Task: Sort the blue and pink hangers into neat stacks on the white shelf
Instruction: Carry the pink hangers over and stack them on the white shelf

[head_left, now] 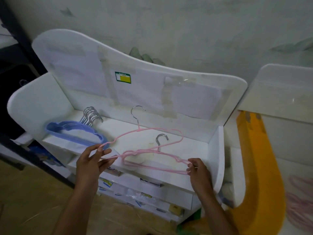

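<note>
left hand pinching raised pink hanger, right hand pinching pink stack end, blue stack left on white shelf

Both arms are extended forward; the left hand and right hand are closed in a pinching grip.

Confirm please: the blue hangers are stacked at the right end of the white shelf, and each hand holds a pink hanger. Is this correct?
One detail is wrong: the head view shows the blue hangers stacked at the left end of the white shelf, not the right. The rest stands: the left hand holds one pink hanger and the right hand holds another pink hanger.
</note>
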`<state>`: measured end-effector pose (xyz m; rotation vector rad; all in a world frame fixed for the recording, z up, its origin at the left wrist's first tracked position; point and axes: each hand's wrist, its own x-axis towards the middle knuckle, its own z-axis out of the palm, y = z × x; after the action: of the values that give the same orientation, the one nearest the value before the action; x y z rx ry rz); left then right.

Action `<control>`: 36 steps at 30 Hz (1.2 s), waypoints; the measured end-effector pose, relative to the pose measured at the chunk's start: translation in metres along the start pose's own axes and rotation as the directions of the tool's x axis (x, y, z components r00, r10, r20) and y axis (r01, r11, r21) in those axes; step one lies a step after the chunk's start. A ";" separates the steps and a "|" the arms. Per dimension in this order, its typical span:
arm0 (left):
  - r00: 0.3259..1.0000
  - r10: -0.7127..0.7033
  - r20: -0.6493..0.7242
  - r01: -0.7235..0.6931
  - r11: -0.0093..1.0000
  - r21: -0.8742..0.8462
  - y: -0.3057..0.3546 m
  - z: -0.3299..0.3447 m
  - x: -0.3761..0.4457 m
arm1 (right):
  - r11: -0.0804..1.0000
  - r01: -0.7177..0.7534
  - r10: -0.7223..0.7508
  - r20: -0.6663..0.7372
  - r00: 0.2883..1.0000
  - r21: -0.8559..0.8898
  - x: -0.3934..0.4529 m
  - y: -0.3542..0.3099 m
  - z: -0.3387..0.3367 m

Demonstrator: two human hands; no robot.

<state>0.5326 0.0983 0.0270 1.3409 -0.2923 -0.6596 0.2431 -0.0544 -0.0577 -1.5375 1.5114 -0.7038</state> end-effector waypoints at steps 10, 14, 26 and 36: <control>0.989 -0.124 0.082 0.120 0.991 0.057 -0.003 -0.002 0.038 | 0.964 0.021 -0.028 -0.022 0.999 -0.265 0.005 -0.006 -0.001; 0.981 -0.163 0.105 0.156 0.985 0.072 -0.014 -0.009 0.050 | 0.974 0.035 -0.047 -0.048 0.998 -0.223 0.001 -0.010 -0.002; 0.927 -0.298 0.230 0.254 0.946 0.201 -0.057 0.006 0.068 | 0.986 0.117 -0.134 -0.144 0.981 -0.121 -0.011 -0.021 0.004; 0.935 0.067 0.349 -0.313 0.619 0.720 -0.074 0.006 0.071 | 0.977 0.117 -0.138 -0.111 0.984 -0.179 -0.008 -0.019 0.005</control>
<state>0.5651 0.0453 -0.0551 1.9953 -1.0494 -0.5576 0.2564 -0.0471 -0.0422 -1.7618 1.6105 -0.7704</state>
